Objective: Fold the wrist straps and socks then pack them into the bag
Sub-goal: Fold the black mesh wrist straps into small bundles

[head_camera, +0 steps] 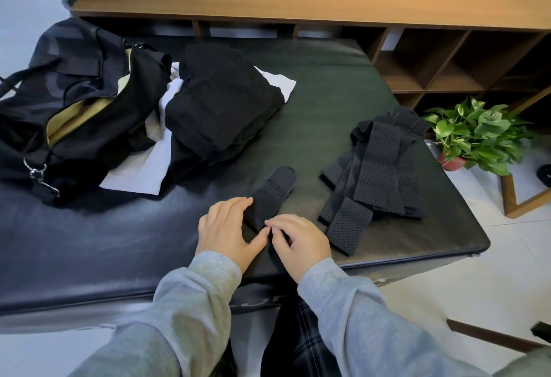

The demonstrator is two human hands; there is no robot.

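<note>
The black bag (68, 114) lies open on the left of the black mat (119, 242); what is inside is hidden. Beside it sits a pile of folded clothes (220, 108). The left hand (226, 227) presses flat on a wrist strap (269, 194). The right hand (301, 239) pinches its near end. More straps (372, 167) lie right, near a potted plant (477, 135).

On a black padded bench (89, 251), we worked a black perforated wrist strap (272, 194), our left hand (228, 229) flat beside it and our right hand (298, 242) pinching its near end. More straps (375, 173) lay heaped to the right. An open black bag (83, 114) sat far left beside folded dark clothes (220, 108).
</note>
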